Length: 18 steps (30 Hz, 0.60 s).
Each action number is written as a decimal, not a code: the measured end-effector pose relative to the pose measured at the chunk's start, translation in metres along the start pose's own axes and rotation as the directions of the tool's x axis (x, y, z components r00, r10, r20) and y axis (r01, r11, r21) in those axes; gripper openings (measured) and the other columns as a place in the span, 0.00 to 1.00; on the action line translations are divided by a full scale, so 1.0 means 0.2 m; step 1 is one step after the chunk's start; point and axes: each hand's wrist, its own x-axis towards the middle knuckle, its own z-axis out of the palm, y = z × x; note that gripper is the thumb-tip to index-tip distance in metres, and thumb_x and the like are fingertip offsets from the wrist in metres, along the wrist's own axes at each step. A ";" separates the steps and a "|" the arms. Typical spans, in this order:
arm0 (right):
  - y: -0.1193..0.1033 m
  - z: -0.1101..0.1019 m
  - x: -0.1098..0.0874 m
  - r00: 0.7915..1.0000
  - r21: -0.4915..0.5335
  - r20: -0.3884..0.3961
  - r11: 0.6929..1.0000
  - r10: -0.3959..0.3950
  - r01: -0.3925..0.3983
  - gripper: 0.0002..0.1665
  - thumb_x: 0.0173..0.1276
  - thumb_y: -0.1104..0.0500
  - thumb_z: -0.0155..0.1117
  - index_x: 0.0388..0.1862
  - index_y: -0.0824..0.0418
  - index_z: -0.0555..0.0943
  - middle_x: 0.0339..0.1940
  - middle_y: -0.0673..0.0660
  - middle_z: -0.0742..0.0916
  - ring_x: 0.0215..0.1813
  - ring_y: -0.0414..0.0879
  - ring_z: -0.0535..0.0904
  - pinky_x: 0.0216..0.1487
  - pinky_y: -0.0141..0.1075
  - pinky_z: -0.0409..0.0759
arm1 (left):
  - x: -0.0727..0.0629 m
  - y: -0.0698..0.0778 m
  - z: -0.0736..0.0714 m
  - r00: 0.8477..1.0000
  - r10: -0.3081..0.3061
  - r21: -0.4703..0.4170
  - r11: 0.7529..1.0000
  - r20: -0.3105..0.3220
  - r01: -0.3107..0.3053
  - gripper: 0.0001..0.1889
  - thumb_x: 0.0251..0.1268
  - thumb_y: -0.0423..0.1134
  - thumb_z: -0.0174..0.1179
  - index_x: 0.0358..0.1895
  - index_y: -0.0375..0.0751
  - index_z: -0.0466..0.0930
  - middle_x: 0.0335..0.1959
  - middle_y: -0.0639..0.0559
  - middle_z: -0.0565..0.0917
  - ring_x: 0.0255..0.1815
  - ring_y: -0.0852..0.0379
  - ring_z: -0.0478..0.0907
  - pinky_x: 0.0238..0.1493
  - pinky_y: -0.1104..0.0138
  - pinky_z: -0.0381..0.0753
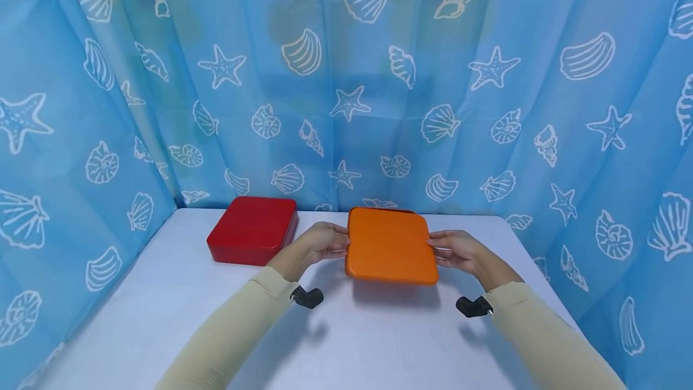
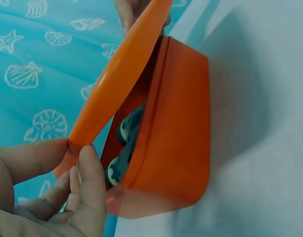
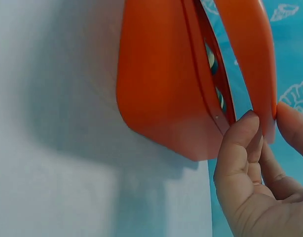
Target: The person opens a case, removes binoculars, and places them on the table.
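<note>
Left hand (image 1: 326, 241) — orange lid (image 1: 391, 242) face-up

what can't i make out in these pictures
- Head view: most of the orange box, hidden behind the orange lid.
- Left wrist view: the full shape and number of the dark contents, mostly hidden by the box wall.
- Right wrist view: the far end of the lid, cut off by the top edge.
- Head view: the inside of the red box, covered by its top.

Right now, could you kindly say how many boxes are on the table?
2: on the table, the red box is at left, the orange box to its right, mostly hidden in the head view by the raised orange lid.
</note>
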 end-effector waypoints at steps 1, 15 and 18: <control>0.00 0.00 -0.01 1.000 -0.006 0.002 1.000 -0.005 0.005 0.35 0.69 0.60 0.64 0.71 0.69 0.63 0.61 0.64 0.75 0.54 0.55 0.77 0.53 0.44 0.80 | -0.01 0.00 0.00 1.000 0.003 0.001 1.000 0.004 -0.003 0.18 0.64 0.27 0.60 0.57 0.30 0.74 0.46 0.40 0.81 0.41 0.49 0.81 0.46 0.59 0.83; 0.06 0.06 -0.15 1.000 -0.071 0.027 0.997 -0.017 0.018 0.34 0.68 0.60 0.65 0.69 0.68 0.64 0.58 0.64 0.78 0.52 0.55 0.79 0.51 0.47 0.81 | -0.16 -0.15 -0.03 1.000 0.021 0.013 1.000 0.013 -0.021 0.20 0.62 0.30 0.64 0.57 0.30 0.74 0.48 0.40 0.81 0.46 0.47 0.81 0.46 0.57 0.83; 0.09 0.07 -0.19 0.999 -0.100 0.033 0.995 -0.024 0.027 0.35 0.66 0.60 0.67 0.68 0.68 0.65 0.56 0.64 0.80 0.51 0.55 0.80 0.50 0.48 0.81 | -0.20 -0.17 -0.03 1.000 0.023 0.018 1.000 0.020 -0.024 0.21 0.61 0.30 0.65 0.57 0.30 0.73 0.48 0.40 0.81 0.46 0.47 0.81 0.46 0.57 0.83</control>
